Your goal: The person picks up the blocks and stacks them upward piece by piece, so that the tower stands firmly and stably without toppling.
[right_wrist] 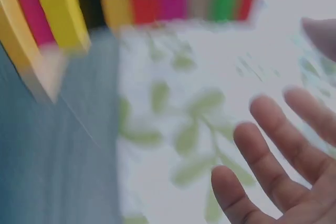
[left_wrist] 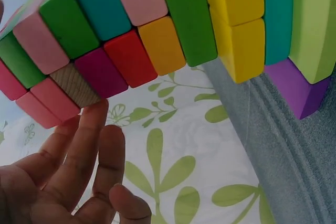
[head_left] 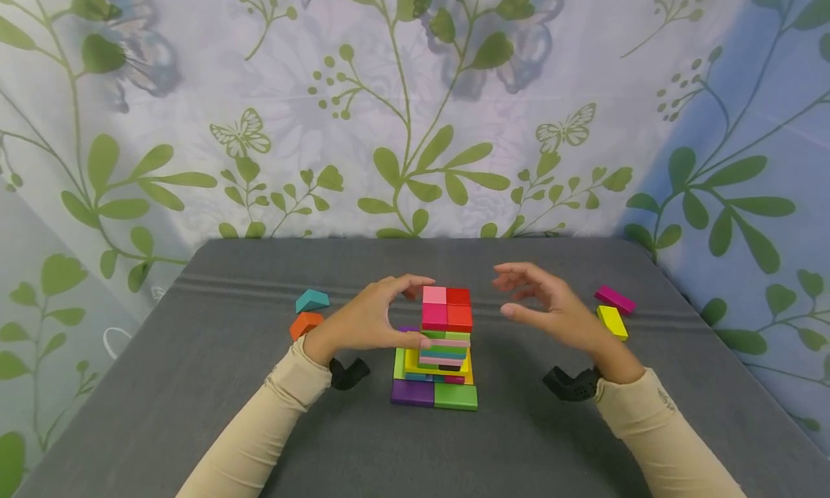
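A tower of coloured wooden blocks (head_left: 446, 350) rises from a wider purple and green base, its top layer pink and red. My left hand (head_left: 369, 312) curves loosely about the tower's left side, thumb in front and fingers toward the back. In the left wrist view, a fingertip (left_wrist: 97, 109) comes right up to a wood-coloured block (left_wrist: 76, 85) high on the tower. Off to the right, my right hand (head_left: 547, 303) is raised apart from the tower, its fingers spread and holding nothing. The right wrist view is blurred.
On the grey table (head_left: 259, 440), a teal block (head_left: 312, 300) and an orange block (head_left: 305, 325) lie at left. A magenta block (head_left: 614, 300) and a yellow block (head_left: 612, 323) lie at right. A leaf-patterned curtain (head_left: 292, 123) hangs behind.
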`<state>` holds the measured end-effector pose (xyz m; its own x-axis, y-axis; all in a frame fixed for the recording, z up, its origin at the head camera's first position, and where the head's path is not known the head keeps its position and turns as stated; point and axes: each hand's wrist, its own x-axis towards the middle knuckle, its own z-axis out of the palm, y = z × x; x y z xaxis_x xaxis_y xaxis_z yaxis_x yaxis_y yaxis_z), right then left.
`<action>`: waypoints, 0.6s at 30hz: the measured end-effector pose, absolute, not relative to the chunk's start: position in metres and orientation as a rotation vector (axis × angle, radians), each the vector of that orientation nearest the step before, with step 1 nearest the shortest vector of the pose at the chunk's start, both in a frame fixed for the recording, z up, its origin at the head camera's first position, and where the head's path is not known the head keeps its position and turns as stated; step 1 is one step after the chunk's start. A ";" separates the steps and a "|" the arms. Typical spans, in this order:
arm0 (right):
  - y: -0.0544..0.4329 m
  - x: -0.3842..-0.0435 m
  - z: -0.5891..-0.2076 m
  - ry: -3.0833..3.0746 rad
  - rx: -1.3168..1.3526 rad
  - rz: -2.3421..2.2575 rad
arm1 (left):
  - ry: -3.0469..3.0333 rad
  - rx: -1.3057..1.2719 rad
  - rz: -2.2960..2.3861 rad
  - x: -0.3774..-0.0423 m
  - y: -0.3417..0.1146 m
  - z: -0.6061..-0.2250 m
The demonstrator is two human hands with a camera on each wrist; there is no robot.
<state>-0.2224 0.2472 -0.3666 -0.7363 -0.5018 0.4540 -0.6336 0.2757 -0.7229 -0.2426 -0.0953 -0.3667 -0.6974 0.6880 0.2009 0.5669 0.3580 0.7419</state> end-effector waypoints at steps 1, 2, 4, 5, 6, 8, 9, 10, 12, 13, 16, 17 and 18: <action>0.256 -0.223 -0.362 -2.397 1.052 1.417 | 2.457 1.150 1.247 -0.243 -0.095 -0.367; 0.266 -0.225 -0.358 -2.401 1.029 1.366 | 2.448 1.152 1.242 -0.243 -0.095 -0.367; 0.285 -0.227 -0.354 -2.419 0.962 1.255 | 2.441 1.168 1.230 -0.244 -0.094 -0.368; 0.295 -0.229 -0.353 -2.437 0.922 1.209 | 2.442 1.173 1.227 -0.244 -0.094 -0.368; 0.305 -0.231 -0.353 -2.455 0.883 1.160 | 2.446 1.170 1.222 -0.243 -0.094 -0.368; 0.326 -0.236 -0.358 -2.511 0.799 1.073 | 2.457 1.161 1.208 -0.243 -0.094 -0.369; 0.336 -0.239 -0.361 -2.550 0.752 1.051 | 2.463 1.157 1.200 -0.242 -0.094 -0.369; 0.347 -0.241 -0.364 -2.593 0.697 1.034 | 2.467 1.151 1.195 -0.242 -0.094 -0.368; 0.367 -0.245 -0.373 -2.692 0.587 0.996 | 2.464 1.144 1.193 -0.242 -0.094 -0.369; 0.377 -0.247 -0.377 -2.741 0.531 0.965 | 2.462 1.147 1.192 -0.242 -0.094 -0.369; 0.400 -0.252 -0.391 -2.869 0.394 0.838 | 2.446 1.162 1.204 -0.242 -0.094 -0.369; 0.406 -0.254 -0.396 -2.895 0.372 0.787 | 2.439 1.169 1.210 -0.242 -0.094 -0.369; 0.411 -0.255 -0.401 -2.916 0.360 0.733 | 2.435 1.177 1.215 -0.242 -0.094 -0.369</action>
<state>-0.2550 0.4111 -0.4008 -0.9654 -0.2009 0.1659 -0.2555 0.8549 -0.4514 -0.2423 -0.0941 -0.3687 -0.6720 0.7187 0.1787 0.5749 0.3542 0.7375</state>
